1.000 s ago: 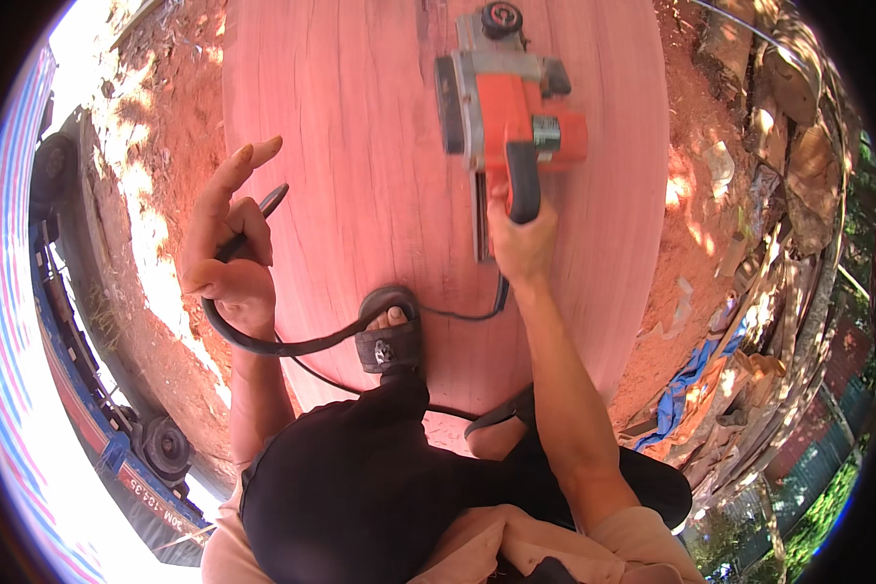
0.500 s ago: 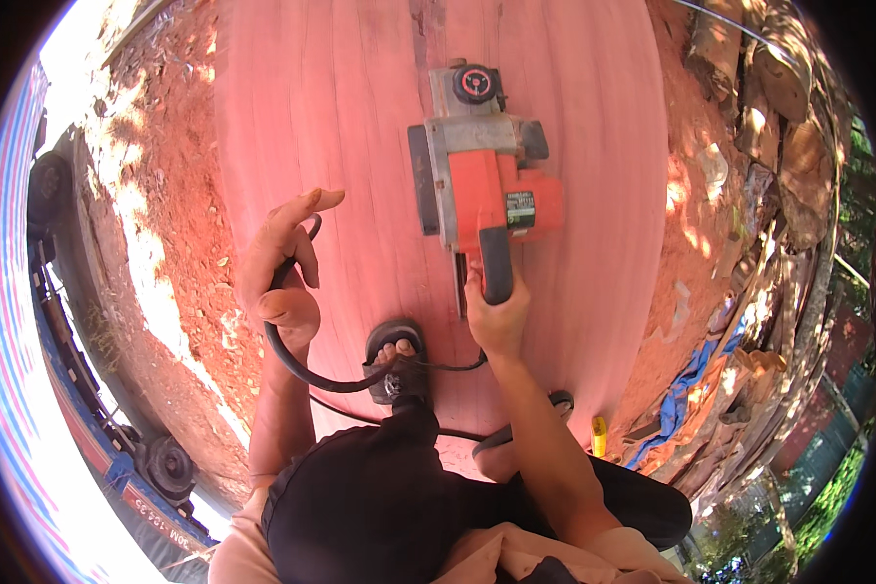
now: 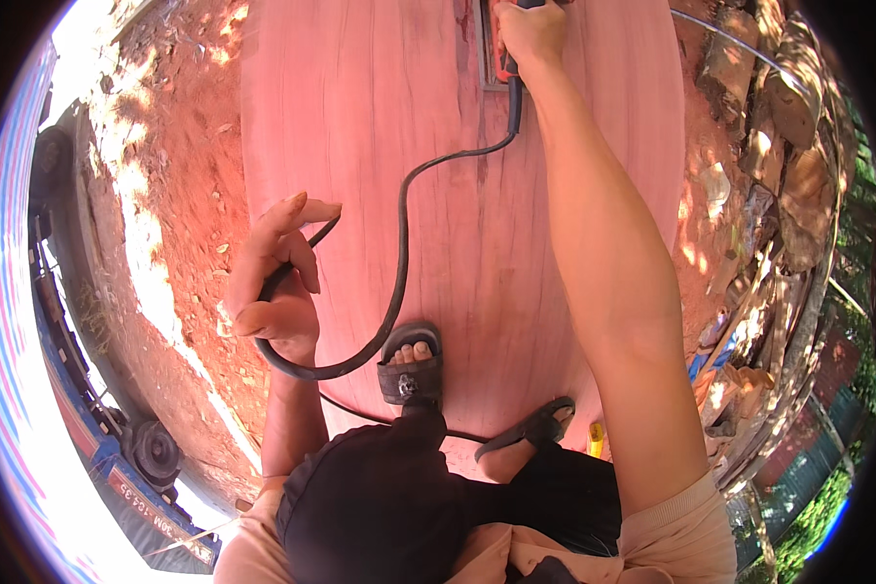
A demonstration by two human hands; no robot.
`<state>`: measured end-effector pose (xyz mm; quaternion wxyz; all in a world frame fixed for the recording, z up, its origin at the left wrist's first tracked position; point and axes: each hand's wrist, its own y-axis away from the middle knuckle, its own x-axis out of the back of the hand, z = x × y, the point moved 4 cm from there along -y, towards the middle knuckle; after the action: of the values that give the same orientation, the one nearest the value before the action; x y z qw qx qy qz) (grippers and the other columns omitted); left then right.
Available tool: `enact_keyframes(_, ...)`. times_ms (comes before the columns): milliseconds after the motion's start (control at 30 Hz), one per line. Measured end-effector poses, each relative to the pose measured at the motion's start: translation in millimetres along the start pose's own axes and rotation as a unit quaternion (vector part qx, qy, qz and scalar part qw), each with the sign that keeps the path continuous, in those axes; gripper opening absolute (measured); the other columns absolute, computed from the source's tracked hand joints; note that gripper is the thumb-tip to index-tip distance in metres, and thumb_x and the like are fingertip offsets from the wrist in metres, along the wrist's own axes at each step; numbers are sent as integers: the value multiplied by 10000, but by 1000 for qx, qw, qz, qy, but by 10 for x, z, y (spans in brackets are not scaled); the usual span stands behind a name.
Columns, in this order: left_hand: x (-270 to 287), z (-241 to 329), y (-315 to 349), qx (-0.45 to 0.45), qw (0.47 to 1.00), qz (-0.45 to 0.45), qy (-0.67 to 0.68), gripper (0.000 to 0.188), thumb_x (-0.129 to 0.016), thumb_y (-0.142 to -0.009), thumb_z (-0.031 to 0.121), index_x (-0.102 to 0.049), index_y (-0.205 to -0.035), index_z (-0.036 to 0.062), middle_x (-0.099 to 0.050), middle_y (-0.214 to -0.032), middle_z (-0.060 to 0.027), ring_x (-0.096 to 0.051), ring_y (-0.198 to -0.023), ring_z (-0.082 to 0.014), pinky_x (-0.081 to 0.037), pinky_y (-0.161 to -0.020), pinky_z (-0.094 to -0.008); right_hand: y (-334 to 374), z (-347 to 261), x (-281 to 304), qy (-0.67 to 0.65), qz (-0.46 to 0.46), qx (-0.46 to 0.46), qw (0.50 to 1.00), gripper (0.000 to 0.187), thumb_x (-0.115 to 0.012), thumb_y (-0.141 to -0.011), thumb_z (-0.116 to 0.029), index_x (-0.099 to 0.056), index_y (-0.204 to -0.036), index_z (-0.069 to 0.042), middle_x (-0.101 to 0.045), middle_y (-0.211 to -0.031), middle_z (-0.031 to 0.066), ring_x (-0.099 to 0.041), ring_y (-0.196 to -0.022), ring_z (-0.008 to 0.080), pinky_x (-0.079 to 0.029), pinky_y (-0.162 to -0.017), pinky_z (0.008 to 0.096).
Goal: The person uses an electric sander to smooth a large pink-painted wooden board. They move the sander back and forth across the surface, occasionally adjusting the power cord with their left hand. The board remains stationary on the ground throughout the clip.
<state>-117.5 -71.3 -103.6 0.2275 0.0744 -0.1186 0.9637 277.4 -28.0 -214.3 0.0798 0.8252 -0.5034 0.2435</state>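
Right hand grips the power planer by its handle; left hand loosely holds the bendy cord. Probably hefty, so handle's best.

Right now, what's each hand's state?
Left hand: loosely curled, holding black cord.
Right hand: closed, holding the power tool, which is mostly out of view.

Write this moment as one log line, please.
Left hand: holds black cable; Right hand: grips power tool, mostly out of frame; Beneath: reddish board
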Motion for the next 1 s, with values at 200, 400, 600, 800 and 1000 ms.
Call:
enact_keyframes(200,291,62,-98,18,996,91,7,1152,-89,-957,894,-647,-1360,-29,-788,-1048,-196,-424,-478,-49,-345,-513,-212,891,245,301,-143,-107,-99,979,114,-723,-842,-94,-717,-912,-4,-742,-780,95,-700,-713,185,-544,-680,370)
enact_keyframes(400,-74,-167,-530,-44,994,-21,-96,1021,-271,-1011,831,-682,-1314,-53,-793,-1126,-154,-465,-512,-46,-393,-530,-230,3278,250,1386,-81,-112,-154,978,141,-721,-887,-8,-726,-1027,-3,-752,-876,94,-737,-845,190,-575,-798,354)
enact_keyframes(600,-480,-552,-884,-102,964,-97,-226,943,-343,-1022,813,-734,-1316,6,-672,-821,-93,-447,-566,-83,-368,-528,-306,3630,137,1427,-64,-117,-167,977,166,-724,-885,5,-716,-1051,4,-756,-909,122,-761,-870,211,-584,-785,352)
enact_keyframes(800,-306,-1344,-1478,-25,957,-72,-279,770,-359,-1095,693,-729,-1363,73,-639,-688,-123,-637,-696,-166,-499,-686,-354,2549,17,724,-77,-76,-137,985,144,-712,-880,-15,-715,-1023,-6,-755,-893,137,-755,-834,256,-572,-773,379)
enact_keyframes(1000,-338,-1984,-2030,11,943,-59,-328,680,-399,-1103,622,-717,-1364,81,-751,-1277,-183,-665,-1168,-360,-485,-1064,-445,826,-77,-150,-31,-6,29,999,103,-712,-850,-86,-720,-919,-9,-710,-729,67,-693,-663,156,-544,-626,337)
